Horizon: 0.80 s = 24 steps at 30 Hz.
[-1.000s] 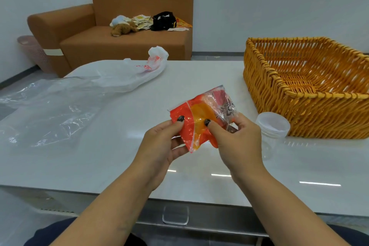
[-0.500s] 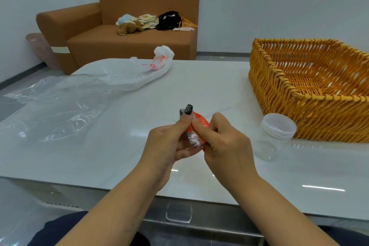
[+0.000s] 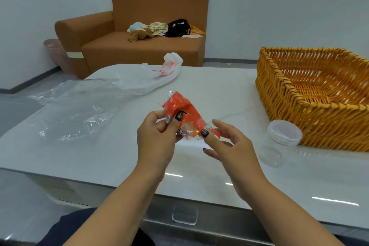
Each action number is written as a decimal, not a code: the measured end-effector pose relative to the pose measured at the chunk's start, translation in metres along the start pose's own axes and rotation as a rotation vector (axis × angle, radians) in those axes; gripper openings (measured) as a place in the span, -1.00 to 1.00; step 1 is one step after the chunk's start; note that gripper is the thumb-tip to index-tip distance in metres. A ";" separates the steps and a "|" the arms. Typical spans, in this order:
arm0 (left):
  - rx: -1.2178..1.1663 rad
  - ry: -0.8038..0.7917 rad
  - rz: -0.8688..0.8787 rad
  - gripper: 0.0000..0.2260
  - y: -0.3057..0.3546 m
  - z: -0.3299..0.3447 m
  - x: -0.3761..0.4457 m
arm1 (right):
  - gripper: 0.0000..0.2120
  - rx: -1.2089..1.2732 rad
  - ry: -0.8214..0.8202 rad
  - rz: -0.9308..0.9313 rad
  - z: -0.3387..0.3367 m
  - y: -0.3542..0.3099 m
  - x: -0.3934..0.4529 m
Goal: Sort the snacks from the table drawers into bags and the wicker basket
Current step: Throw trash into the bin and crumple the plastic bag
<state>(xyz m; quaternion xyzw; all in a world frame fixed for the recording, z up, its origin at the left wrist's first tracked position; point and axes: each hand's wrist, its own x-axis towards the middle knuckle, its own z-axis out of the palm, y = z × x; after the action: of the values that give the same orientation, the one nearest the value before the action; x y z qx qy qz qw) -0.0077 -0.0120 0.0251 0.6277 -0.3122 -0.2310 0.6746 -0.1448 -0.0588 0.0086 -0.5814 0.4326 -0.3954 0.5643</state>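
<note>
An orange-red snack packet (image 3: 184, 113) with a clear window hangs above the white table (image 3: 209, 90), in front of me. My left hand (image 3: 157, 138) pinches its upper part between thumb and fingers. My right hand (image 3: 229, 146) pinches the packet's lower right corner with thumb and forefinger, the other fingers spread loosely. The orange wicker basket (image 3: 283, 94) stands empty at the right of the table. A clear plastic bag (image 3: 75, 114) lies flat at the left, and a white carrier bag (image 3: 157, 75) with red print lies behind it.
A clear plastic jar (image 3: 279, 142) with a lid stands just left of the basket's near corner. A drawer handle (image 3: 184, 216) shows under the table's front edge. Behind the table are a brown sofa (image 3: 139, 46) with soft toys and a pink bin (image 3: 58, 54).
The packet was folded small between both hands half a second ago; now it is spread out again, raised a little, with my right hand drawn to its lower corner.
</note>
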 end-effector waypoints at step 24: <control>-0.537 -0.148 -0.394 -0.83 0.039 -0.098 -0.068 | -0.82 0.057 -0.108 -0.078 0.056 -0.061 -0.080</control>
<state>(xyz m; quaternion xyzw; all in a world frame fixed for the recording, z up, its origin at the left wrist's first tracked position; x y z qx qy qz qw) 0.0109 0.1089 0.0527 0.4573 -0.1611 -0.4755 0.7340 -0.1137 0.0340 0.0688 -0.6019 0.3671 -0.3972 0.5875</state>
